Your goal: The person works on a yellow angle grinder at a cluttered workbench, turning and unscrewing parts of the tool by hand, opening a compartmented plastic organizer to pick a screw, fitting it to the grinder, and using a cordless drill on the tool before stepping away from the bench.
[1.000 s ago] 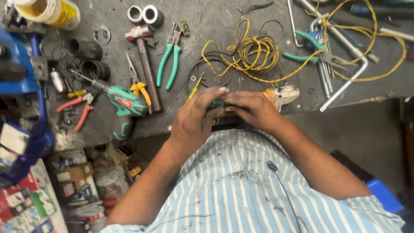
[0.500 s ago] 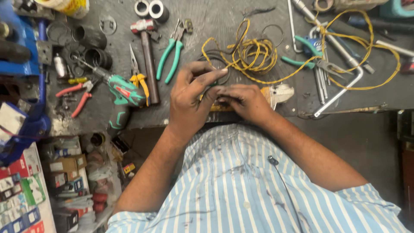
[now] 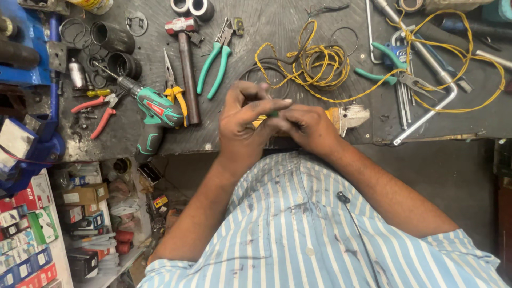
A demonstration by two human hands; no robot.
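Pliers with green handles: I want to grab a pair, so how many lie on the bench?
2. One pair of green-handled pliers lies right of the hammer; the other lies at the right, over the hex keys and yellow wire. Clutter may hide more.

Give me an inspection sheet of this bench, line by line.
Surface: dark, scuffed workbench, crowded.
Job's things: small green part pinched between both hands; details hidden.
Clutter: hammer, green-handled pliers, green cordless drill, hex keys.
Grippers: left hand and right hand meet at the bench's near edge.
Cables: yellow wire coil beyond the hands.
Surroundings: coloured boxes at lower left.
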